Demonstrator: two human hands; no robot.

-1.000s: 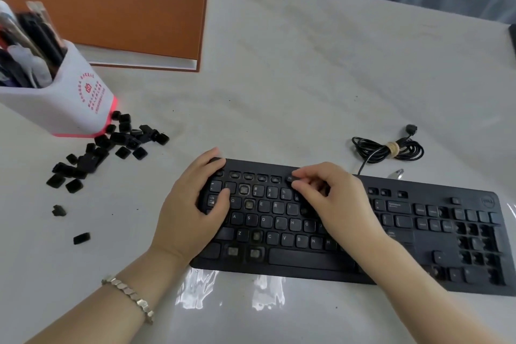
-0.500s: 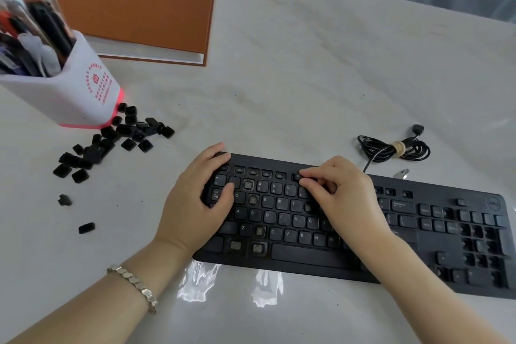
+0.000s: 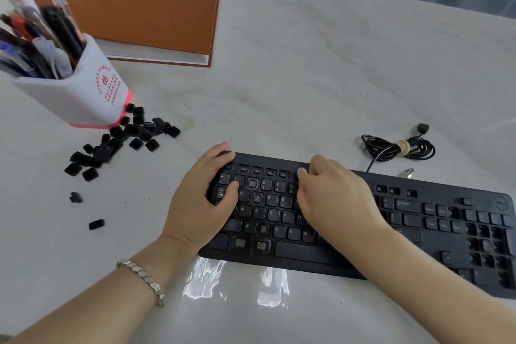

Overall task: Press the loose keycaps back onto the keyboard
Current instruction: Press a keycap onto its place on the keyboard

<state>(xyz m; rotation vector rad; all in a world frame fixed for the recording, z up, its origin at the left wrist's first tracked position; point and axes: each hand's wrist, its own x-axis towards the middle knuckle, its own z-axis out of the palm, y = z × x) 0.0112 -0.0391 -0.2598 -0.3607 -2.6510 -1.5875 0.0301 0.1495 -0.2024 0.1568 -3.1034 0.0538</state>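
On the tabletop [image 3: 307, 78] the keyboard [image 3: 446, 190] lies flat, long front edge toward the camera.

Left grip [image 3: 201, 204] rests on the keyboard's left end. Its fingers drape loosely over the far-left corner, the thumb lies on the keys near Tab, and it holds nothing. There's a bracelet [image 3: 142, 279] on that wrist.

Right grip [image 3: 335, 198] is over the keyboard's middle, fingers bent, tips down on the top rows just right of the 5 key. Can't tell if a keycap is under them, since the fingers hide it.

Bare sockets [image 3: 252, 183] show among the keys between the two grips and in the bottom row left of the space bar. More sockets show in the number pad at the keyboard's right end.

Loose keycaps [image 3: 122, 139] are a black pile well left of the keyboard, a bit beyond its far edge, with some touching the pen cup's base. Stray keycaps [image 3: 96, 224], two of them, lie apart from each other left of the keyboard and nearer the camera than the pile.

Pen cup [image 3: 81, 95] is white with red print and a red base, beyond the pile from the keyboard. It's packed with pens [image 3: 42, 42] leaning at mixed angles.

Orange book [image 3: 139, 0] lies flat, further from the keyboard than the cup.

Cable [image 3: 399, 146] is coiled and tied with a band, just beyond the keyboard's far edge, right of the right grip.
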